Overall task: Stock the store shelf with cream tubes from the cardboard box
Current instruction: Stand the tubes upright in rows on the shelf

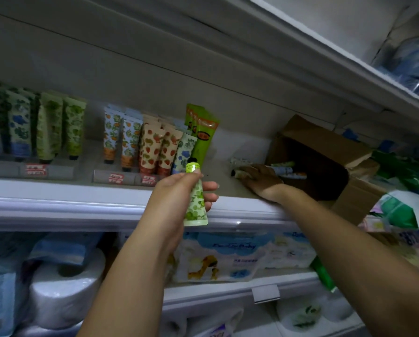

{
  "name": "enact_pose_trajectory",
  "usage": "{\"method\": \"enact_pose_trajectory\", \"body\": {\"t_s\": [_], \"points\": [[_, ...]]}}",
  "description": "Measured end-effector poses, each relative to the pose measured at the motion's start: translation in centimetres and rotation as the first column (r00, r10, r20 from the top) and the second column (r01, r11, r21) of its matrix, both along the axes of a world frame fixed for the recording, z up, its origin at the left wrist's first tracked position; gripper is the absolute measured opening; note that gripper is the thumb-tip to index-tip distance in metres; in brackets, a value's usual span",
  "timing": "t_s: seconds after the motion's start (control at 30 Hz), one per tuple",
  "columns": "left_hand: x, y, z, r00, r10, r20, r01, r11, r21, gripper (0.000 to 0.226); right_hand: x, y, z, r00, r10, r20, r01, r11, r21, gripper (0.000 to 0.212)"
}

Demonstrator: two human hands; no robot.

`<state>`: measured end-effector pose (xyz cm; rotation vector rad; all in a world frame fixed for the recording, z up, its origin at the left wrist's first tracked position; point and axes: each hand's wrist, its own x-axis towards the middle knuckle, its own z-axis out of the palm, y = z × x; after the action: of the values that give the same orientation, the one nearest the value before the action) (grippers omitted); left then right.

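Green-leafed tube gripped in our left hand mid-frame; our right hand covers loose tubes at the cardboard box, grip unclear. Tube rows already stand at left; several remain unshelved.

Two bare arms, uncovered from wrist to frame edge: left forearm and right forearm. Left hand bare, fingernails short and plain. Right hand bare too, motion-blurred and dim, nail detail unreadable. Both wrists bare.
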<state>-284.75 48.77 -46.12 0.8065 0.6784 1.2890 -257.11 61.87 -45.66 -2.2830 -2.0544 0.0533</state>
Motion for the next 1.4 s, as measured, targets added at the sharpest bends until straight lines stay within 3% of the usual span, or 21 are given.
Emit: {"method": "enact_pose_trajectory", "body": {"t_s": [0.13,0.23,0.33,0.5,0.63,0.67,0.73,0.8,0.83,0.93,1.07,1.17,1.3,1.4], "points": [[0.2,-0.3,-0.2,1.0,-0.005,-0.022,0.005,1.0,0.001,0.023,0.6,-3.1,0.1,0.995,0.074,-0.063,-0.078,0.995,-0.062,0.06],[0.3,-0.7,-0.3,1.0,-0.012,-0.029,0.012,1.0,-0.002,0.023,0.4,-5.2,0.8,0.965,0.129,-0.226,-0.132,0.991,0.003,0.066],[0.1,-0.9,-0.4,0.999,0.0,-0.032,0.0,1.0,0.004,0.024,0.0,-5.6,1.6,0.968,0.111,-0.224,-0.099,0.993,0.064,0.072],[-0.5,-1.1,-0.5,1.0,0.022,-0.02,-0.022,1.0,0.006,0.027,-0.8,-5.3,0.6,0.974,-0.019,-0.227,0.01,0.999,-0.043,0.108],[-0.7,-0.9,-0.5,0.999,0.041,0.007,-0.041,0.999,0.011,0.025,-3.8,-5.0,0.3,0.989,0.044,-0.143,-0.049,0.998,-0.03,0.07],[-0.7,-0.9,-0.5,0.999,0.04,0.012,-0.04,0.999,0.008,0.024,-4.5,-5.2,0.4,0.981,0.061,-0.184,-0.068,0.997,-0.036,0.069],[-0.7,-0.9,-0.5,0.999,0.035,0.005,-0.035,0.999,0.003,0.025,-5.2,-5.1,0.8,0.906,0.008,-0.424,-0.017,1.0,-0.016,0.078],[-0.7,-1.0,-0.6,1.0,0.03,-0.001,-0.03,1.0,0.001,0.024,-5.2,-4.6,1.3,0.804,-0.044,-0.593,0.116,0.99,0.084,0.079],[-0.7,-1.0,-0.6,1.0,0.028,0.003,-0.028,1.0,0.003,0.023,-5.1,-4.1,1.4,0.793,-0.081,-0.604,0.202,0.97,0.134,0.079],[-0.6,-1.0,-0.2,0.999,0.026,0.017,-0.027,0.999,0.021,0.019,-5.9,-4.1,2.0,0.756,-0.277,-0.593,0.39,0.918,0.069,0.117],[-0.3,-1.2,-0.1,0.999,0.021,0.031,-0.022,1.0,0.022,0.02,-7.7,-4.3,1.1,0.823,-0.278,-0.495,0.322,0.947,0.004,0.148],[-0.4,-1.2,-0.2,0.999,0.021,0.027,-0.022,1.0,0.014,0.023,-8.3,-4.3,0.0,0.894,-0.238,-0.38,0.25,0.968,-0.018,0.121],[-1.3,-1.2,0.0,0.998,0.043,0.05,-0.044,0.999,0.019,0.02,-6.9,-4.6,0.6,0.882,-0.054,-0.468,0.073,0.997,0.022,0.083],[-1.6,-1.2,0.3,0.996,0.05,0.078,-0.053,0.998,0.025,0.019,-4.4,-5.5,2.6,0.885,0.118,-0.451,-0.133,0.991,0.0,0.077]]}}
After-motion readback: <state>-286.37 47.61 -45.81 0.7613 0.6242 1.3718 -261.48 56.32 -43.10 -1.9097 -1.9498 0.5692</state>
